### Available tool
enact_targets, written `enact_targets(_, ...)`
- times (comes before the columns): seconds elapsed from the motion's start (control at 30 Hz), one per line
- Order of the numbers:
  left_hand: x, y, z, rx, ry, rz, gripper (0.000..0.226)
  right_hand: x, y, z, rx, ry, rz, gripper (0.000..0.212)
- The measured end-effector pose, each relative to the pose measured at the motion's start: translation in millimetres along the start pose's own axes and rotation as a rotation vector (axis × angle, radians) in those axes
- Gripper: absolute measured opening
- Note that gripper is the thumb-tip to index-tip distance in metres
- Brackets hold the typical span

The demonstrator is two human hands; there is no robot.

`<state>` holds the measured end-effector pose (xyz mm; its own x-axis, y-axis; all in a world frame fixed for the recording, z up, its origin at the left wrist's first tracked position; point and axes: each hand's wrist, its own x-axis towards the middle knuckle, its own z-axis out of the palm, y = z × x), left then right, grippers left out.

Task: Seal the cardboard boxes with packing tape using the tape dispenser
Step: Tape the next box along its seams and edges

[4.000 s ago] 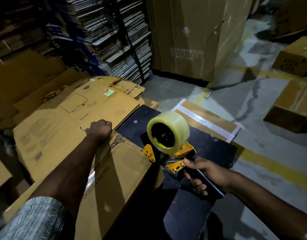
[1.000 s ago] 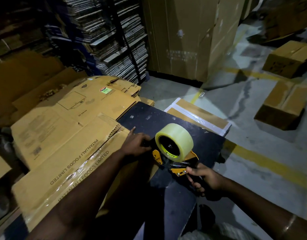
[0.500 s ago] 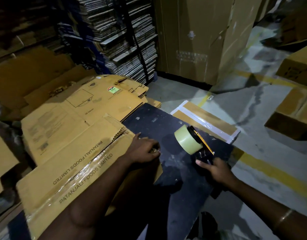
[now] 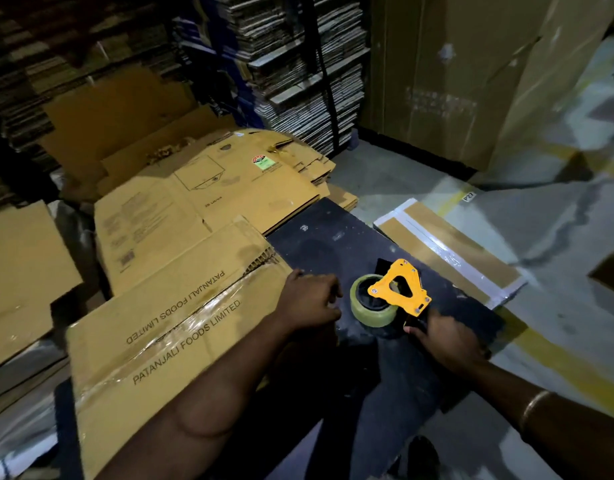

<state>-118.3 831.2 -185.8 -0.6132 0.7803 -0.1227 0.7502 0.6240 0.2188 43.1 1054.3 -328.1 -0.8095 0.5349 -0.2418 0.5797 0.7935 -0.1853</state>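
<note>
A dim warehouse or packing area: strapped stacks of flat cartons (image 4: 298, 64) rise along the back, tall cardboard sheets (image 4: 454, 81) lean beside them, and yellow lines (image 4: 558, 362) mark the concrete floor (image 4: 558, 271).

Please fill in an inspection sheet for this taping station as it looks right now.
Surface: dark board, scuffed.
Job's things: flattened cardboard box with clear tape along its seam; tape dispenser lying on its side on the board.
Clutter: stack of flat cartons; taped flat carton on the floor.
Grippers: left hand at the box's end, fingers curled; right hand grips the dispenser's handle.
Cables: nothing seen.
Surroundings: bundled cardboard stacks; floor with yellow line.
</note>
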Motion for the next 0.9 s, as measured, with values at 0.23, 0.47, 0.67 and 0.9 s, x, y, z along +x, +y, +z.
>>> enact_targets(0.23,4.9,12.4,7.3,-0.079,0.088,-0.207,0.015,30.2,0.2,24.1,-0.093,0.014,-0.113,0.054)
enact_targets(0.47,11.8,22.7,1.6,-0.186,0.114,-0.369,0.029,42.9,-5.5,29.6,-0.041,-0.027,-0.079,0.048)
enact_targets(0.67,11.5,22.3,0.2,-0.198,0.177,-0.365,0.041,37.8,-14.1,29.7,-0.103,0.023,0.005,0.091)
enact_targets(0.9,14.3,21.5,5.9,-0.148,0.176,-0.394,0.045,27.6,-68.1,-21.3,0.656,0.143,-0.553,0.071)
